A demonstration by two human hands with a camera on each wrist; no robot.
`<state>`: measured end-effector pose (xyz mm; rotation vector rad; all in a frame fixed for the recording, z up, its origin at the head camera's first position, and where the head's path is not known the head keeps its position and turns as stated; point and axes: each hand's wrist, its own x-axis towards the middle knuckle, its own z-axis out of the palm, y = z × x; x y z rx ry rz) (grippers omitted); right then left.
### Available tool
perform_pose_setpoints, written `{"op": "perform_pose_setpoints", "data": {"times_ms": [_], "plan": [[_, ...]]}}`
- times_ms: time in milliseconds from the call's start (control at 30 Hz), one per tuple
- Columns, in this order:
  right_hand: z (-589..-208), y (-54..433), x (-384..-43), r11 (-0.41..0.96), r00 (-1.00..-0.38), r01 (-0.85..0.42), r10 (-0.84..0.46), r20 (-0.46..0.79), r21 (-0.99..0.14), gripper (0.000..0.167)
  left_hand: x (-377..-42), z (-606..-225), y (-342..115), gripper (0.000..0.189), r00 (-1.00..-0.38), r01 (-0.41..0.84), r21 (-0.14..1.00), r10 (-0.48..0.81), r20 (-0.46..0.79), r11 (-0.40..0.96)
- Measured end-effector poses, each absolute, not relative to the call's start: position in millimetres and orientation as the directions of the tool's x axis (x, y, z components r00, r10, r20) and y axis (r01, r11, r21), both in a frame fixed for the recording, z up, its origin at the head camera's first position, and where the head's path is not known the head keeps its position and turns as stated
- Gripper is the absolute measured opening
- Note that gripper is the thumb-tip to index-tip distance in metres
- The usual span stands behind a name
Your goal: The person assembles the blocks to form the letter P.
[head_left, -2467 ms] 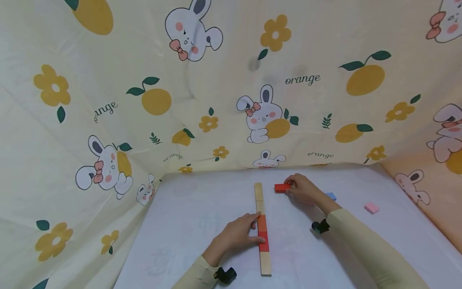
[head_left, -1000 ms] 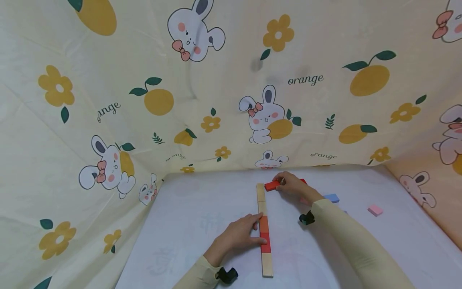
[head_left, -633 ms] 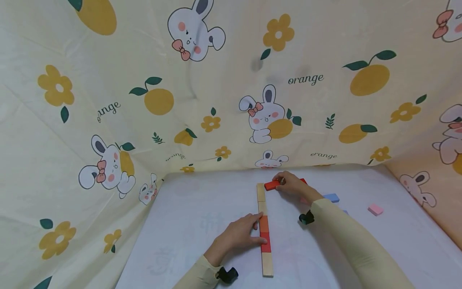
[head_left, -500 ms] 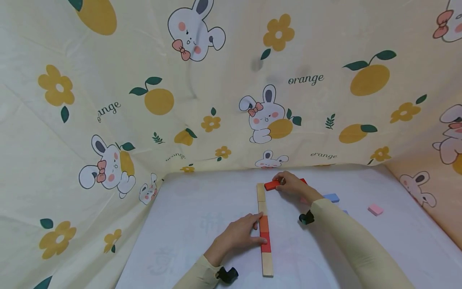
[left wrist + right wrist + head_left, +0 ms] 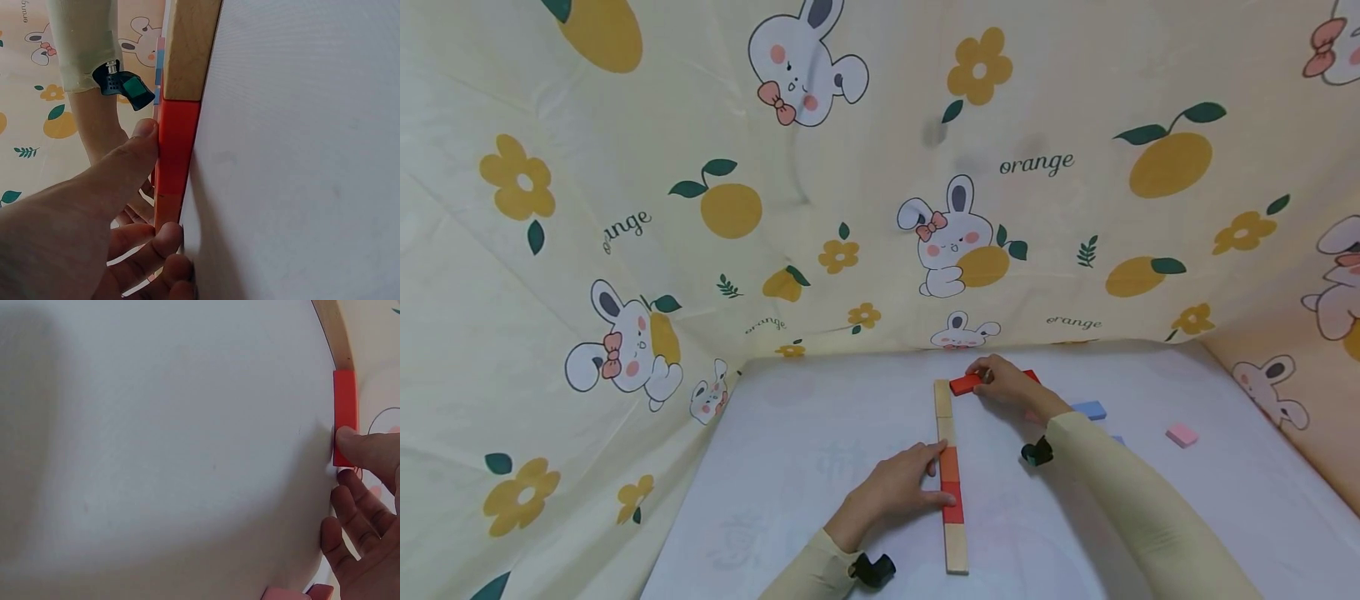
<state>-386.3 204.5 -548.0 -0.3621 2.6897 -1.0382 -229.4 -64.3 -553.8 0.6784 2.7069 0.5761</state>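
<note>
A row of flat wooden blocks runs away across the table: a plain block point(image 5: 956, 550) nearest, then a red block point(image 5: 952, 503), an orange block point(image 5: 950, 465) and two plain ones point(image 5: 943, 400). My left hand point(image 5: 891, 483) rests on this row, thumb on the red block and index fingertip at the orange one's far end. In the left wrist view its other fingers bend low beside the row. My right hand point(image 5: 1009, 387) pinches another red block point(image 5: 345, 394) between thumb and fingers. That block lies crosswise, its left end against the farthest plain block's right side.
Right of the right hand lie blue blocks point(image 5: 1090, 410) and a pink block point(image 5: 1182, 435). Another red block point(image 5: 1032, 376) shows partly behind that hand. A patterned cloth point(image 5: 850, 275) closes off the back of the white table point(image 5: 790, 467).
From 2.5 s ago my right hand has carried the red block left up to the row's far end, uncovering the things behind it. Over the last second both hands stay still.
</note>
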Motion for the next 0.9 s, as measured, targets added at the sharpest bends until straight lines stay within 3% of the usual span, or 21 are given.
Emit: {"op": "perform_pose_setpoints", "data": {"times_ms": [533, 900], "plan": [[-556, 232, -388, 0.691, -0.956, -0.116, -0.273, -0.109, -0.713, 0.042, -231, -560, -65, 0.095, -0.845, 0.395, 0.435, 0.506, -0.172, 0.809], [-537, 280, -361, 0.718, -0.973, -0.187, -0.229, 0.026, -0.671, 0.046, -229, -556, -66, 0.095, -0.848, 0.393, 0.44, 0.504, -0.167, 0.808]]}}
